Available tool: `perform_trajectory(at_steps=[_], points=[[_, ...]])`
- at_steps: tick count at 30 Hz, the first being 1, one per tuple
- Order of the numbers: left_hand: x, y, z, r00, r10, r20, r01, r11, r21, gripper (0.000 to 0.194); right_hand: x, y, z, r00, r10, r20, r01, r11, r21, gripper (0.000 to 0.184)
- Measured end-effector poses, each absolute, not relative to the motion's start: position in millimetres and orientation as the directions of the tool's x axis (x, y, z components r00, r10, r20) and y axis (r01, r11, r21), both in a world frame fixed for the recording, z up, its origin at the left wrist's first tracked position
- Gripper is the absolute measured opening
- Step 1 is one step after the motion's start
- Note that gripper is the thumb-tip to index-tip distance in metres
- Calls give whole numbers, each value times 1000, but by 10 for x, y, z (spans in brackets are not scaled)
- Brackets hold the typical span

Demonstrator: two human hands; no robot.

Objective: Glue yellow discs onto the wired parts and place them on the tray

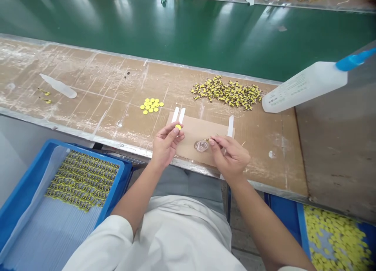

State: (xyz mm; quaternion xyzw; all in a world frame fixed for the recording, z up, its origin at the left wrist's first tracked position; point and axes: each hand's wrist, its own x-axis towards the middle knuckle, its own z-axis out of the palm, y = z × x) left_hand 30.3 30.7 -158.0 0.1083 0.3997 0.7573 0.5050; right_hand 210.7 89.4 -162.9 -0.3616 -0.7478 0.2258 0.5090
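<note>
Between the thumb and finger of my left hand (167,145) is a small round yellow disc (178,127). My right hand (230,155) is closed in a pinch on a tiny dark and yellow piece (208,140), whose shape is mostly covered by the fingertips. Just below that piece, a small clear glass dish (201,146) rests on a cardboard sheet (190,136). A thin stick (243,143) pokes out beyond my right hand. Left of the sheet lies a cluster of yellow discs (151,105).
A heap of small yellow and dark pieces (227,93) lies at the back, beside a tilted white bottle (305,87) with a blue nozzle. Blue trays stand low at left (101,214) and right (302,228). Behind the worktable (96,79) runs a green belt (176,32).
</note>
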Motion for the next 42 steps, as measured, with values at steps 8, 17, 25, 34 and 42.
perform_trajectory(at_steps=[8, 17, 25, 34, 42], points=[[311, 298, -1593, -469, 847, -250, -660, -148, 737, 30, 2102, 907, -1672, -248, 785, 568, 326, 620, -714, 9], [305, 261, -1607, -464, 855, -230, -652, -154, 742, 26, 2081, 902, -1651, -279, 748, 602, 250, 662, -707, 13], [306, 250, -1585, -447, 864, -232, -675, -156, 721, 25, 2087, 907, -1677, -307, 762, 570, 311, 646, -697, 9], [303, 262, -1587, -450, 858, -249, -670, -140, 729, 27, 2152, 922, -1635, -289, 741, 606, 346, 671, -656, 13], [305, 261, -1582, -437, 869, -230, -677, -151, 720, 24, 2177, 992, -1651, -347, 676, 650, 307, 737, -602, 23]])
